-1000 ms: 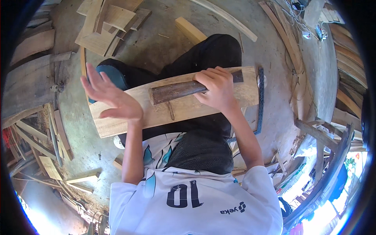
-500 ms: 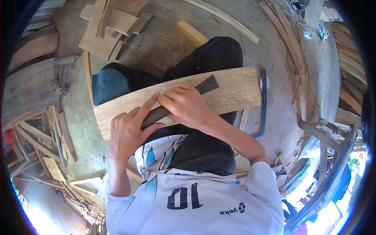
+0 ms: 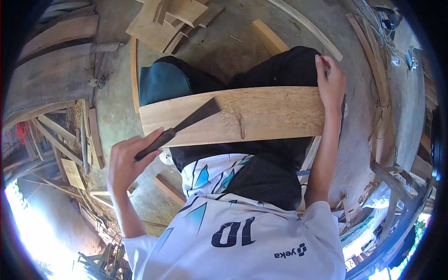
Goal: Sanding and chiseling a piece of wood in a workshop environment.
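A wide flat board [image 3: 275, 112] of pale wood lies across my lap, with a dark knot mark near its middle. My left hand [image 3: 130, 156] is wrapped round the dark handle of a chisel [image 3: 196, 116]. The chisel's flared blade points up and to the right over the board's left half; whether it touches the wood I cannot tell. At the board's right end is my right hand [image 3: 332, 84], beside my knee. Its fingers are loosely bent and apart, with nothing visible in them.
Stacked wood offcuts [image 3: 161, 28] lie on the floor ahead, near a yellowish wooden block [image 3: 269, 36]. A long strip [image 3: 310, 28] lies at the far right. Planks [image 3: 58, 70] and scrap wood stand at left. Wires [image 3: 385, 30] hang at upper right.
My right hand has left the chisel and moved to the board's right end. My left hand has drawn the chisel down and left. The whole view has shifted.
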`<action>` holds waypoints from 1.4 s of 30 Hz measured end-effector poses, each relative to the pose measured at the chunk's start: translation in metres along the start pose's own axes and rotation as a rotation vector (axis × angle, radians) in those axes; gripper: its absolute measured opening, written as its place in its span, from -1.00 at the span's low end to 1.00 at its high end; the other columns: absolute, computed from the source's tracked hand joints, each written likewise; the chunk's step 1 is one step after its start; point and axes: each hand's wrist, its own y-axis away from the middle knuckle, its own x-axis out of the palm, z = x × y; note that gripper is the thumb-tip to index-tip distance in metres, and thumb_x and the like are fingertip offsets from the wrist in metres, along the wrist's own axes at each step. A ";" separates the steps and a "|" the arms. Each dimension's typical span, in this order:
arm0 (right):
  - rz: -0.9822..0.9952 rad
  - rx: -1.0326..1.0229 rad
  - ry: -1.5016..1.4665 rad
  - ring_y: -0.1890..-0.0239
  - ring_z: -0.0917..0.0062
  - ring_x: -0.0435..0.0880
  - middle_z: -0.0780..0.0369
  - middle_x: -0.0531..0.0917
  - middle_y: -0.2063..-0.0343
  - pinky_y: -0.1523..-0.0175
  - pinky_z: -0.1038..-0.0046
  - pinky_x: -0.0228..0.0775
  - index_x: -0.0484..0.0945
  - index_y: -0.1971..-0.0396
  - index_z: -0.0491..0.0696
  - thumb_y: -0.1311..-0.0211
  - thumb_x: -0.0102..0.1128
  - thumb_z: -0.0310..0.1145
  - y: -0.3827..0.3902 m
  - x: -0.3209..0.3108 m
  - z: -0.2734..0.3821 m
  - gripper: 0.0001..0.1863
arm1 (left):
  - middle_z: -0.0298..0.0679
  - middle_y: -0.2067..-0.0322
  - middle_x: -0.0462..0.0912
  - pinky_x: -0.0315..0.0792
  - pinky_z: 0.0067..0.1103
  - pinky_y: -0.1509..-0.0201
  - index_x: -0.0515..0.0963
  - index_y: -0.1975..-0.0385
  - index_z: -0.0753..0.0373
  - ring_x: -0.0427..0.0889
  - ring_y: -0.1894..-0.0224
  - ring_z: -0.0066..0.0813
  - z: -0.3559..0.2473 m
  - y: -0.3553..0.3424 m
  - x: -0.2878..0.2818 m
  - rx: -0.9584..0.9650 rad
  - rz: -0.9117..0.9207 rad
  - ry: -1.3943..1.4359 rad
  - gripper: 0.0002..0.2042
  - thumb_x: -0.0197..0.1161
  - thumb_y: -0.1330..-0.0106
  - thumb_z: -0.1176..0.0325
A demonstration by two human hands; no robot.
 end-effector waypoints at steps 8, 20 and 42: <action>0.175 -0.004 -0.011 0.45 0.38 0.57 0.11 0.63 0.49 0.23 0.40 0.42 0.63 0.22 -0.14 -0.38 0.22 -0.17 0.001 0.004 0.012 -0.70 | -0.27 0.64 0.46 0.39 -0.38 0.39 0.58 -0.19 -0.12 0.49 0.57 -0.26 -0.028 -0.028 0.023 0.252 -0.018 -0.176 -0.50 0.40 -0.19 0.24; 0.246 -0.218 -0.221 0.38 0.37 0.72 0.14 0.71 0.41 0.27 0.36 0.50 0.66 0.25 -0.09 -0.35 0.23 -0.23 0.016 0.025 0.043 -0.78 | -0.20 0.45 0.59 0.53 -0.56 0.42 0.27 -0.13 0.18 0.64 0.49 -0.44 -0.007 0.029 0.055 -0.160 0.474 0.899 -0.54 0.34 -0.34 0.30; 1.546 -0.419 -0.273 -0.05 0.36 0.63 0.09 0.67 -0.01 -0.15 0.42 0.41 0.56 -0.11 -0.18 -0.21 0.17 0.36 -0.026 0.133 0.144 -0.15 | -0.32 0.65 0.42 0.43 -0.59 0.46 0.14 -0.50 -0.03 0.45 0.68 -0.59 -0.123 0.044 0.071 -0.390 0.221 0.732 -0.44 -0.03 -0.51 0.47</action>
